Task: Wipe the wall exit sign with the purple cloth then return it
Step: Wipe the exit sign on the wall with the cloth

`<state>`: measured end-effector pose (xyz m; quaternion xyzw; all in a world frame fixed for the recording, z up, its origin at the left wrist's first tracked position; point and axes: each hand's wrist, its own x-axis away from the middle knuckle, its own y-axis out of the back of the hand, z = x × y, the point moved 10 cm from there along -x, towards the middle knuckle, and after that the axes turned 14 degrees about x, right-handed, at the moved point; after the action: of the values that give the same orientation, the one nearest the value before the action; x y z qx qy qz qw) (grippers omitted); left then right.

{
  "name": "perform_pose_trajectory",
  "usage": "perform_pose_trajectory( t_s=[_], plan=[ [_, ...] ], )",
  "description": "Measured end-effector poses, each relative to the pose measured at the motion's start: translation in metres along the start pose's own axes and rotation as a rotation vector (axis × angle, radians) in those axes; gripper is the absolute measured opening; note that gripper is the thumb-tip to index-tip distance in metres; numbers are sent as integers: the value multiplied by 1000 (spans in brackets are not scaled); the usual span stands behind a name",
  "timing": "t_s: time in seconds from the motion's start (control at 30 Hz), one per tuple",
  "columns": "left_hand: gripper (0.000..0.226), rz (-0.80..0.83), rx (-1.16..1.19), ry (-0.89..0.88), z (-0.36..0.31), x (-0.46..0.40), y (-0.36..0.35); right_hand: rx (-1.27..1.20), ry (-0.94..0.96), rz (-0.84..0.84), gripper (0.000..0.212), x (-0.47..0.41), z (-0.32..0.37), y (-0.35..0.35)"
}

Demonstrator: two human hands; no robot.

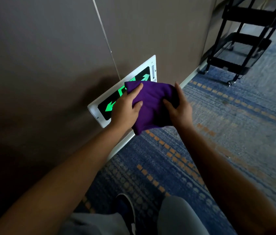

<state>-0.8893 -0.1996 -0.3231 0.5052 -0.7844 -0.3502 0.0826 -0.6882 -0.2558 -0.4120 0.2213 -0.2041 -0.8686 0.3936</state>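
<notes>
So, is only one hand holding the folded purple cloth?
No, both the left hand and right hand grip the purple cloth.

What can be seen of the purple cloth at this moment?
The purple cloth is a plain, deep violet, soft fabric, folded into a thick bundle. Both hands hold it up in front of the exit sign, hiding the sign's middle: the left hand has a grip on its left edge, the right hand on its right. Whether it touches the sign is unclear.

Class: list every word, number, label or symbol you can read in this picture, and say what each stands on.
No words or numbers can be read.
Exit sign: green arrow pointing down-left, green arrow pointing up-right; the middle symbol is mostly hidden by the cloth.
Marks on the sign's right edge: too small to read.
</notes>
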Motion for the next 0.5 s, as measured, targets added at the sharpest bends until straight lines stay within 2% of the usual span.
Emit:
perform_pose_trajectory(
  t_s=[0.1,0.17,0.23,0.3,0.4,0.43,0.5],
  plan=[
    [54,-28,44,-30,-21,1,15,-349,-156,78,89,7,-10,-13],
    [51,-25,202,-37,-32,0,22,-649,-315,198,93,16,-19,-34],
    [50,2,380,-19,-37,-2,24,-858,-368,412,78,29,-8,-58],
    [50,32,483,17,-36,-5,22,-1069,-328,603,71,44,17,-74],
    [50,66,474,70,-26,-8,17,-1300,-340,584,69,47,38,-70],
    [51,62,459,89,-20,-10,18,-1307,-325,556,65,44,43,-68],
    [53,18,432,128,-5,-14,24,-1114,-326,397,67,32,32,-60]
  ],
)
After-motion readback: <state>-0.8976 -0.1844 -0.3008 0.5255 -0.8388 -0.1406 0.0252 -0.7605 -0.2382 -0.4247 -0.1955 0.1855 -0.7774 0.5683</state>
